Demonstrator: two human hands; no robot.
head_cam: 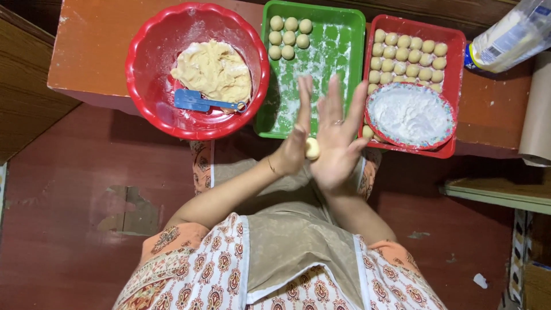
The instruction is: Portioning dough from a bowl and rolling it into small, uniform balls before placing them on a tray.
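Head view — dough (213, 70) in red bowl (150, 69)

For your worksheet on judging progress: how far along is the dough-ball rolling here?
Done: the red tray holds several rows of balls, and seven balls sit in the green tray. In hand: one dough ball pressed between left hand and right hand. Left: a mound of dough in the red bowl.

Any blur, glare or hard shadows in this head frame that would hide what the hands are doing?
Head view: the left hand and right hand look slightly motion-soft, but the dough ball between the palms reads clearly; the red bowl rim shows mild glare; lighting is even, with a soft shadow under the bench edge.
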